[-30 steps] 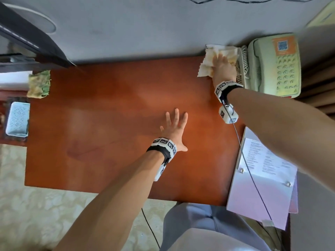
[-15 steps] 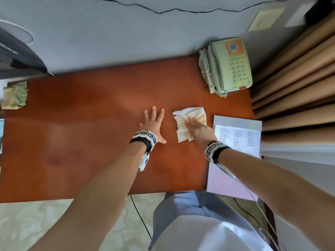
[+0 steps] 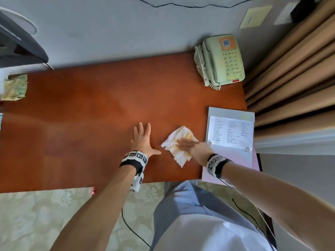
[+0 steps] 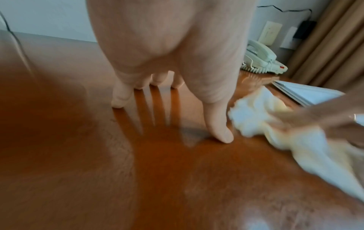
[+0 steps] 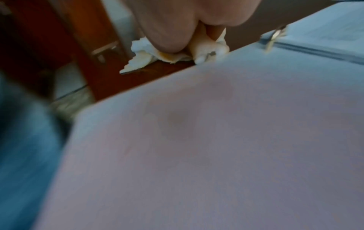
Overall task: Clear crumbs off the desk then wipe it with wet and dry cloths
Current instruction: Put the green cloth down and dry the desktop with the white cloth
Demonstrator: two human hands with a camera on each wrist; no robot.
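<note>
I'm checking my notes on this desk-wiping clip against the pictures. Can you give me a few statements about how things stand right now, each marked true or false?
1. The right hand presses a white cloth onto the desk. True.
2. The left hand holds a second cloth. False: it lies flat on the bare desk, fingers spread, holding nothing.
3. The telephone sits at the desk's far right corner. True.
4. The white cloth lies on top of the folder. False: it lies on the wood, left of the folder.
5. A greenish cloth lies at the desk's far left end. True.
</note>
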